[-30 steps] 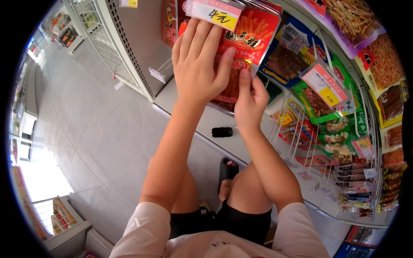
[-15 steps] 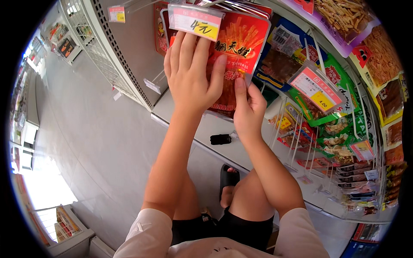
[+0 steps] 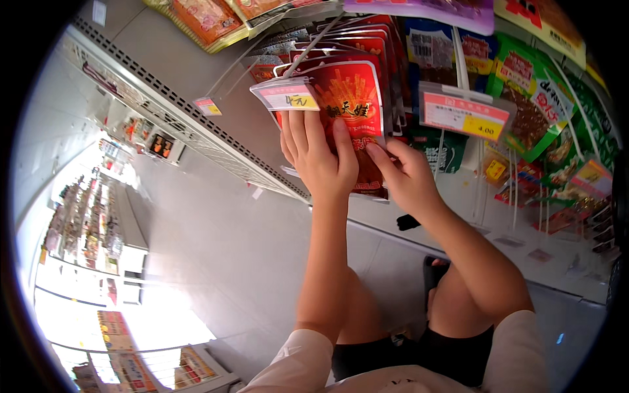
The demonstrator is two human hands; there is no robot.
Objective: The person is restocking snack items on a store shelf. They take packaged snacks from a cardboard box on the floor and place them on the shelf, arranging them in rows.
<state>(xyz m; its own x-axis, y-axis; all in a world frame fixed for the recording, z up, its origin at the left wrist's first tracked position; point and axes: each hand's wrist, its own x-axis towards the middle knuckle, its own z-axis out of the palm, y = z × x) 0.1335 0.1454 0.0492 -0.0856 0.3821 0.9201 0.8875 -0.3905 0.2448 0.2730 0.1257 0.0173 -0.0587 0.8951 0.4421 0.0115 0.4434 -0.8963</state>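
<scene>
A red snack packet (image 3: 357, 88) hangs at the front of a row of similar packets on a hook. My left hand (image 3: 321, 157) lies against its front, fingers stretched upward and thumb apart on the packet. Those fingertips disappear beneath a pink-and-white price tag (image 3: 286, 97) at the hook's end. Lower down, my right hand (image 3: 407, 171) pinches the packet's right edge between thumb and fingers. Its curled fingers are partly hidden behind the thumb.
Blue snack packets (image 3: 429, 49) and green ones (image 3: 524, 92) hang to the right, with another price tag (image 3: 465, 112) in front. A perforated shelf upright (image 3: 196, 121) runs along the left. Under my right wrist, a small black object (image 3: 407, 223) lies on the bottom shelf.
The view has turned, so the rack and both hands sit differently in it and more packets show behind the front one. Both hands stay on the red packet.
</scene>
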